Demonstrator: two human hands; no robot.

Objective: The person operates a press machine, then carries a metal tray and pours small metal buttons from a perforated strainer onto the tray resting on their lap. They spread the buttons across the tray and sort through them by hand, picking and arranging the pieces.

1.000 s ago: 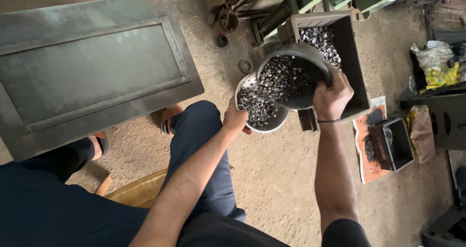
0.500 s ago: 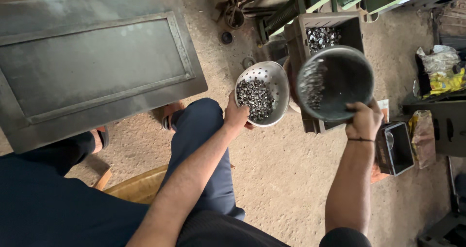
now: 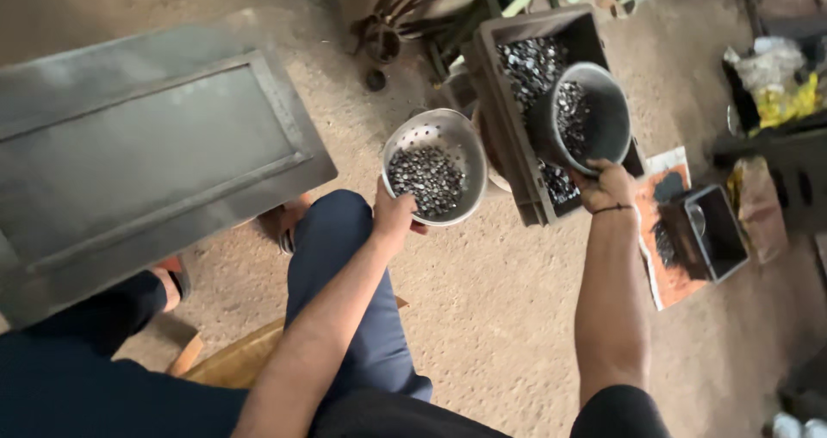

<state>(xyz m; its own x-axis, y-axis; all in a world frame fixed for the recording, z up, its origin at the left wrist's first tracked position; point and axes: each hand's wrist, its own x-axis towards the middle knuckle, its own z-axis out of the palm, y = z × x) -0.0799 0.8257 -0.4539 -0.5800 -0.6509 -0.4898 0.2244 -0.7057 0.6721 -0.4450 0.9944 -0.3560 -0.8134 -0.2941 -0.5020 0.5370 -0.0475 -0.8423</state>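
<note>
Head view, what does each grip hold?
— Left hand (image 3: 394, 218) pinches a perforated bowl (image 3: 428, 164) of small metal pieces; right hand (image 3: 606, 185) clasps a grey bowl (image 3: 584, 118) tipped over the dark crate (image 3: 517, 102) on the floor.

Silver perforated colander (image 3: 435, 141) holds dark grey bits, as do the grey bowl (image 3: 603, 102) and dark crate (image 3: 504, 68).

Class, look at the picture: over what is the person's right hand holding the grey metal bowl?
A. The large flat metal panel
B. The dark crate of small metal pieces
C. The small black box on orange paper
B: the right hand tips the grey metal bowl over the dark crate of small metal pieces.
</note>
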